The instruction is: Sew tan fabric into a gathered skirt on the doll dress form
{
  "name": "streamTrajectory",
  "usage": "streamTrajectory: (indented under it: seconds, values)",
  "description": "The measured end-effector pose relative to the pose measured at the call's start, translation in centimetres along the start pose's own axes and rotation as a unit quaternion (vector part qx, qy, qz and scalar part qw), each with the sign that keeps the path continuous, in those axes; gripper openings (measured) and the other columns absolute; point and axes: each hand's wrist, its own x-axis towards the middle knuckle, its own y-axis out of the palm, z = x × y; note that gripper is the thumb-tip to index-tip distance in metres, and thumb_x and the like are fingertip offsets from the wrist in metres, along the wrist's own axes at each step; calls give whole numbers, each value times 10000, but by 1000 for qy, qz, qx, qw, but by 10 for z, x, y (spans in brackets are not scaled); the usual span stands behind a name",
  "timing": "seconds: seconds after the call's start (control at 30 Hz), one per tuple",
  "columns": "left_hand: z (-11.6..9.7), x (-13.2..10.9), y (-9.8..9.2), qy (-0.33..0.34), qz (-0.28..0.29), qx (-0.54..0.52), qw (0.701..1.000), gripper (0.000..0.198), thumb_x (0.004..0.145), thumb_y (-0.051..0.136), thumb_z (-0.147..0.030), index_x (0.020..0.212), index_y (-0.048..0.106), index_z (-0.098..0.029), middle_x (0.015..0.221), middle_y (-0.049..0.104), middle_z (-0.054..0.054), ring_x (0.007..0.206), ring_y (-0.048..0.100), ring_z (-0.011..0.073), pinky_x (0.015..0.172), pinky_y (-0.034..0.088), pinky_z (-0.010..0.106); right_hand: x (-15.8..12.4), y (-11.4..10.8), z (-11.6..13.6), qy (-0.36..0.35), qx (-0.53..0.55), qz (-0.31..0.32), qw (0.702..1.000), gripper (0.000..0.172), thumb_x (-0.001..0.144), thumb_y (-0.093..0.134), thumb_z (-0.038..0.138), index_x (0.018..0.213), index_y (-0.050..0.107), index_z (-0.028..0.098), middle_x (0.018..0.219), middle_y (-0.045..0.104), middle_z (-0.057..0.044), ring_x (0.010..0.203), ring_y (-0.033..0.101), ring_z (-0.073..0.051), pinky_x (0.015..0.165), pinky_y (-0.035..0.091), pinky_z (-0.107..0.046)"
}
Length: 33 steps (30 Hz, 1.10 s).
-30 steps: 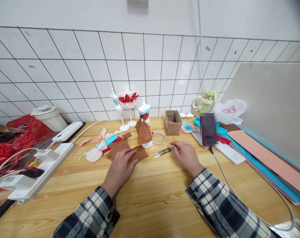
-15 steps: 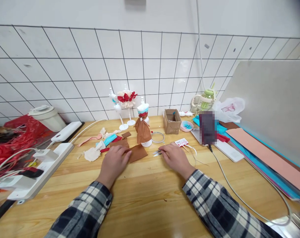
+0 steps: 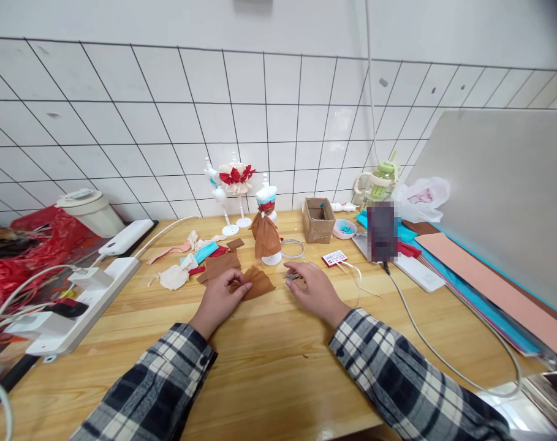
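The thumb and fingers of my left hand (image 3: pixel 220 300) are closed on the edge of a brown crepe paper piece (image 3: pixel 260 284), which is bent up slightly above the table. My right hand (image 3: pixel 317 291) is open beside it, thumb and index finger apart around small metal thread snips (image 3: pixel 293 277), partly hidden by the fingers. Just behind the paper stands a small white dress form (image 3: pixel 265 195) wearing a gathered brown paper skirt (image 3: pixel 266 236) with red and blue bands above it. Another brown paper piece (image 3: pixel 220 267) lies beyond my left hand.
Coloured paper scraps (image 3: pixel 174 277) lie at left, near a power strip (image 3: pixel 92 306). Two more dress forms stand at the back, one with a red-trimmed skirt (image 3: pixel 238 177). A wire coil (image 3: pixel 293 248), cardboard box (image 3: pixel 319 229), pink bowl (image 3: pixel 345 229) and paper sheets (image 3: pixel 489 282) are rightward.
My left hand has gone from resting on the brown paper to pinching and lifting its edge. My right fingers have spread apart around the snips.
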Motion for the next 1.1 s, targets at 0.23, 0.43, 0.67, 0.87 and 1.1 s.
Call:
streamTrajectory:
  seconds: [0.23, 0.43, 0.67, 0.87, 1.1]
  values:
    - [3, 3, 9, -44, -43, -102, 993, 306, 818, 567, -383, 1045, 561, -178, 1032, 646, 72, 954, 620, 204, 855, 498, 351, 6, -22, -18, 60, -89, -64, 992, 272, 895, 497, 285, 1113, 608, 166, 954, 663, -79, 926, 573, -207, 859, 419, -336]
    - [9, 7, -1, -2, -140, -18, 990, 477, 807, 597, -327, 1257, 493, -207, 1235, 540, 105, 1042, 571, 241, 857, 513, 394, 0, -81, -81, 321, -229, -26, 919, 433, 934, 364, 454, 914, 678, 157, 914, 678, -121, 868, 608, -232, 690, 383, -298]
    - [7, 6, 2, 81, -122, -1, 989, 218, 846, 573, -282, 1051, 622, -225, 1185, 587, 65, 1122, 547, 227, 987, 453, 416, -12, -100, -97, 429, -197, 78, 878, 610, 907, 252, 615, 994, 700, 211, 983, 697, -140, 909, 629, -287, 649, 383, -321]
    - [12, 6, 3, 95, -108, 20, 989, 192, 853, 565, -265, 1022, 644, -220, 1155, 606, 67, 1102, 555, 230, 984, 442, 425, -10, -104, -84, 412, -220, 73, 881, 519, 851, 406, 611, 1062, 676, 222, 990, 702, -117, 895, 638, -278, 631, 394, -310]
    - [12, 6, 2, 107, -91, 40, 989, 160, 861, 558, -270, 967, 666, -220, 1118, 626, 65, 1069, 565, 232, 952, 444, 432, -19, -102, -92, 380, -185, 195, 885, 352, 731, 597, 569, 774, 719, 241, 854, 715, -82, 788, 640, -248, 575, 374, -288]
